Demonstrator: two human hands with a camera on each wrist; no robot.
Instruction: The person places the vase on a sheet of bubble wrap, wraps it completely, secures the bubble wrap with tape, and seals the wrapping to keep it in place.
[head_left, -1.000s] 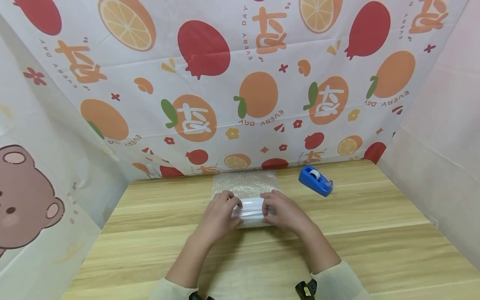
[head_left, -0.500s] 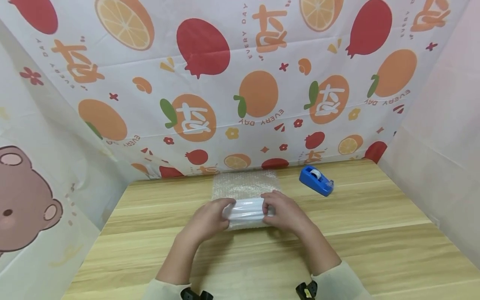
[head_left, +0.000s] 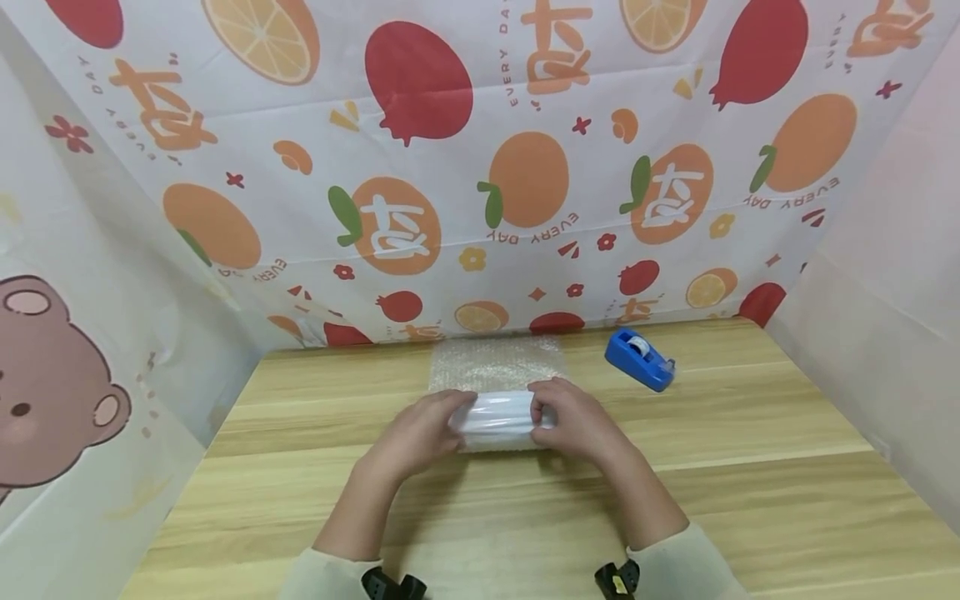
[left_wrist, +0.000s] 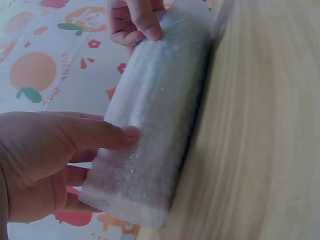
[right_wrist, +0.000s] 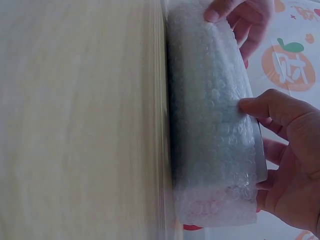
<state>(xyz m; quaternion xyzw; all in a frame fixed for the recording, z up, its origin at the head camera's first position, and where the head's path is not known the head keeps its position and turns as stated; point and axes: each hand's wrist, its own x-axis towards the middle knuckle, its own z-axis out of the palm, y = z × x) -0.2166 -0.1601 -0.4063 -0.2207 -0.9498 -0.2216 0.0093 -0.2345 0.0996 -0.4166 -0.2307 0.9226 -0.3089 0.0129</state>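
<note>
A glossy white bundle (head_left: 498,410) lies crosswise on the table, with bubble wrap (head_left: 498,364) partly around it and a flat length of the sheet stretching away behind. My left hand (head_left: 422,429) grips the bundle's left end. In the left wrist view that thumb presses the bubble wrap (left_wrist: 160,115) on the near side, the fingers behind. At the other end my right hand (head_left: 573,419) pinches the roll. The right wrist view shows this right hand (right_wrist: 295,145) with its thumb on the bubbly surface and its fingers on the far side.
A blue tape dispenser (head_left: 640,360) stands at the back right of the wooden table (head_left: 750,483). Behind the table hangs a fruit-print cloth (head_left: 525,179). Another cloth with a bear (head_left: 56,392) hangs on the left, and a pale one (head_left: 892,275) on the right.
My left hand has shifted left from nearer the middle to the left end of the bundle, uncovering more white surface. My right hand keeps its hold; the head view tilts slightly.
</note>
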